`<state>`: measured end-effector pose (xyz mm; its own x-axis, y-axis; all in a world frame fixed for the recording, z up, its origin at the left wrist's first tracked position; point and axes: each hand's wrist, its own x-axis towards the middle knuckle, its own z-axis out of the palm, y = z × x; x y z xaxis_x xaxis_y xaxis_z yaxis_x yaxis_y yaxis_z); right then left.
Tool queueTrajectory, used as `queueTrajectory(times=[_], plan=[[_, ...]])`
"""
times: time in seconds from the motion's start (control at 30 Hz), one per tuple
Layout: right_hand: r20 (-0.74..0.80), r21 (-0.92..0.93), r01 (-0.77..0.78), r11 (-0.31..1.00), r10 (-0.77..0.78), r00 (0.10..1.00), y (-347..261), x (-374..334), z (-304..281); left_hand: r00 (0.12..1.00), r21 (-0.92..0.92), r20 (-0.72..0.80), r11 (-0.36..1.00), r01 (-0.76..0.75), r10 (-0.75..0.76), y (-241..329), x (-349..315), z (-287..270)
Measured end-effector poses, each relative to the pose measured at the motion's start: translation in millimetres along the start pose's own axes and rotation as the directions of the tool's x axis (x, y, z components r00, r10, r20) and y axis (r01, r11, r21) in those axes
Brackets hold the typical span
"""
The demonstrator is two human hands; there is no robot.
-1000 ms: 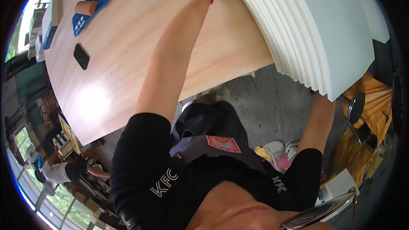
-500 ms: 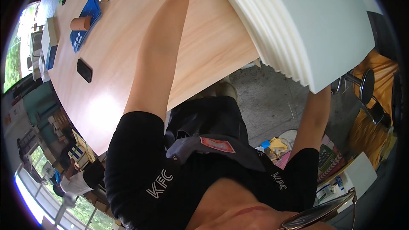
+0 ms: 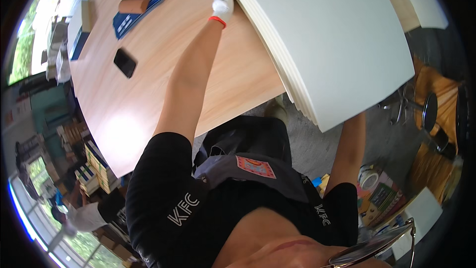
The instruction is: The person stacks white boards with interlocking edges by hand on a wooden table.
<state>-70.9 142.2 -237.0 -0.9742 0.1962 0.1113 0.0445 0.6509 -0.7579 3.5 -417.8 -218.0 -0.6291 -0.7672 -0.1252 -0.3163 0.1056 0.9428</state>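
Observation:
A thick stack of large white sheets (image 3: pixel 337 44) lies over the right part of the wooden table (image 3: pixel 163 84), its near corner jutting past the table's front edge. At the stack's left edge, my left hand (image 3: pixel 223 5), in a white glove with a red cuff, has its fingers closed against the sheets. The fingertips look bare and partly tucked at the edge. My right forearm reaches under the overhanging near side of the stack, which hides my right hand and its fingers. The layered left side shows several sheet edges, slightly stepped near the front corner.
On the table's left lie a black phone (image 3: pixel 125 62), a blue packet (image 3: pixel 144 15) with a brown roll (image 3: pixel 134 5) on it, and a box (image 3: pixel 82 30). A round stool (image 3: pixel 429 110) stands at right. Another person (image 3: pixel 87 217) is at lower left.
The stack's near corner has shifted left and toward me, and its wavy layered edges now lie flatter and closer together. More tabletop shows at the far right. The view has shifted too.

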Motion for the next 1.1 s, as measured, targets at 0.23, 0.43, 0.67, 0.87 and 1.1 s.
queueTrajectory(times=[0.23, 0.43, 0.67, 0.87, 1.1], plan=[[0.110, 0.077, 0.032, 0.996, -0.041, 0.993, -7, -86, 13, 0.983, -0.122, 0.082, 0.980, -0.155, 0.166, -1, -85, -86], [0.440, -0.025, -0.106, 0.994, 0.106, 0.892, 40, -245, 9, 0.949, 0.202, 0.315, 0.978, -0.053, -0.014, -8, -279, -240], [0.760, -0.207, -0.182, 0.961, 0.275, 0.589, 70, -364, -2, 0.979, 0.601, 0.089, 0.774, -0.200, 0.184, -82, -394, -359], [0.799, -0.222, -0.136, 0.965, 0.260, 0.541, 68, -371, 4, 0.948, 0.730, 0.167, 0.612, -0.303, 0.270, -87, -396, -361], [0.793, -0.298, -0.137, 0.945, 0.325, 0.516, 82, -370, -17, 0.948, 0.778, 0.120, 0.566, -0.275, 0.296, -91, -397, -349]])
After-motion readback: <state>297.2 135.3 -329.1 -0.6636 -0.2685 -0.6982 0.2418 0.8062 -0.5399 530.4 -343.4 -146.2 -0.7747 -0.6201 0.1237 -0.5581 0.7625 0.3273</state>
